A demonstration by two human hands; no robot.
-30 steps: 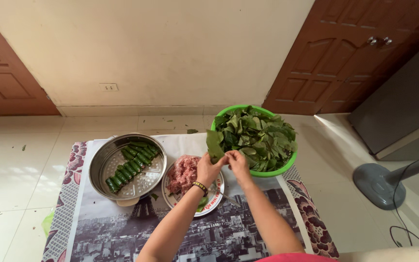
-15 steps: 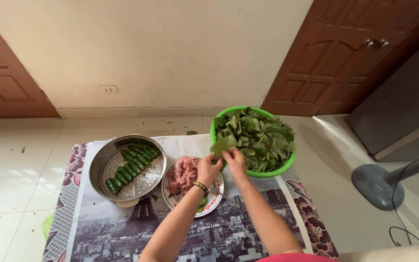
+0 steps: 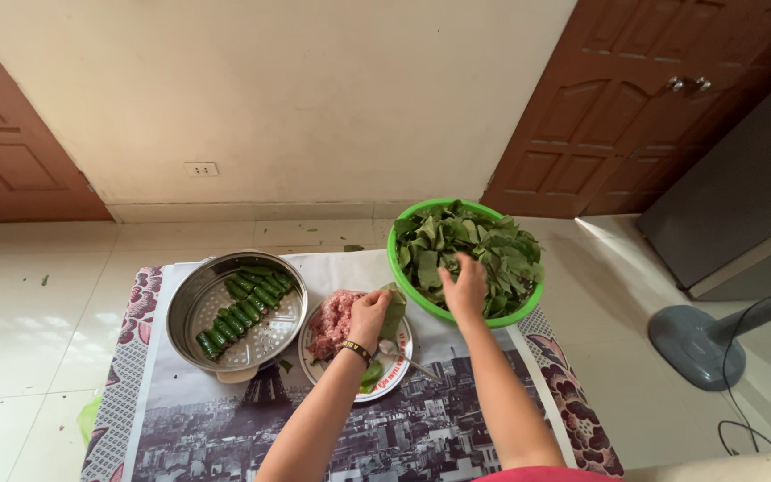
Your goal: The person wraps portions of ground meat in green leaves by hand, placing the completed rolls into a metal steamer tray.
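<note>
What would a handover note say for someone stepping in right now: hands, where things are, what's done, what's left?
Left hand: over the plate, holding a green leaf beside the minced meat.
Right hand: in the green bowl, fingers on the loose leaves.
A spoon lies on the plate.
Done: two rows of leaf rolls sit in the metal steamer tray.
Left: meat remains on the plate, and the bowl holds plenty of leaves; the held leaf is unfilled.

Both bare arms reach forward, side by side; the left hand (image 3: 369, 317) is curled, fingers bent in a pinch, a dark band with yellow on its wrist; the right hand (image 3: 466, 290) stretches further, fingers pointing down.
</note>
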